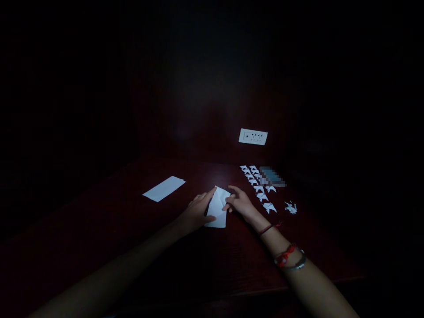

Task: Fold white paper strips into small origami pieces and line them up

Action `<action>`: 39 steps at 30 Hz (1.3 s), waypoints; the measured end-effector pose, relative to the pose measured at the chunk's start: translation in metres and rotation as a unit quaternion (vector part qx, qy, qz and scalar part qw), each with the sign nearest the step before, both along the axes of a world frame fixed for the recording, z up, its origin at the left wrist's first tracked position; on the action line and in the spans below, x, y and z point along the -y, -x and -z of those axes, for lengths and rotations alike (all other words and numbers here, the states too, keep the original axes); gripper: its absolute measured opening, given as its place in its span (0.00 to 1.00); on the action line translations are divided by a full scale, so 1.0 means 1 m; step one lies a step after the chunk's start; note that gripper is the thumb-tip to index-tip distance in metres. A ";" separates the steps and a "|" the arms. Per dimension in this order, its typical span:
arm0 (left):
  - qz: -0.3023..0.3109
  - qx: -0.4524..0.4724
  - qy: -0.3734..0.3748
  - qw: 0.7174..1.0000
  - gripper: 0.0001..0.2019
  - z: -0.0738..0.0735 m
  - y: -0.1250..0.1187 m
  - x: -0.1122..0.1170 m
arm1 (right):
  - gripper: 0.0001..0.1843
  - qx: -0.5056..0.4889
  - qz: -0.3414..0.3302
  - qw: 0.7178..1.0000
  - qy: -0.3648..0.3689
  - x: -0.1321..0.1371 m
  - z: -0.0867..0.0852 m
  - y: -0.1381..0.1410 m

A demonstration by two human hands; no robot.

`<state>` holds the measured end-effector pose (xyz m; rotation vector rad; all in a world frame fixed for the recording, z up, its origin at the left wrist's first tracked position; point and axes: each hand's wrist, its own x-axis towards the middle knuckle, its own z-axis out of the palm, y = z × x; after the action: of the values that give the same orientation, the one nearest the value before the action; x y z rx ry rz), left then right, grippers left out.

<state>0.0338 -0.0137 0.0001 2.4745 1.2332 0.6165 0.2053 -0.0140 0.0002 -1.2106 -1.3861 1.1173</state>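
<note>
A small white paper sheet (218,208) lies on the dark red table (132,247), with its far corner folded over. My left hand (196,213) rests on the paper's left edge, forefinger stretched along the fold and thumb pressing the sheet. My right hand (240,202) pinches the paper's right edge between thumb and fingers. Red thread bands and a metal bangle (291,259) circle my right wrist.
A second white paper strip (164,188) lies to the left. Several small folded white paper shapes (260,187) sit in rows at the right, beside a blurred flat object (272,176) and a crumpled scrap (290,207). A white wall socket (253,136) is behind. The room is very dark.
</note>
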 end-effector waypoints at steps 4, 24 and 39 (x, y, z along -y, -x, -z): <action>0.013 -0.006 -0.007 1.000 0.35 0.003 0.003 -0.001 | 0.28 -0.027 0.002 1.000 0.015 0.001 0.001 0.000; 0.085 -0.086 -0.077 0.990 0.16 -0.004 0.007 0.004 | 0.27 -0.039 -0.013 0.998 0.038 0.001 0.000 0.002; 0.045 0.021 0.043 0.998 0.34 -0.005 0.005 -0.001 | 0.13 -0.020 -0.066 0.997 0.032 -0.001 0.002 0.004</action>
<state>0.0292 -0.0132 0.0054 2.4177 1.1019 0.5766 0.2011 -0.0135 -0.0022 -1.1496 -1.4257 1.2801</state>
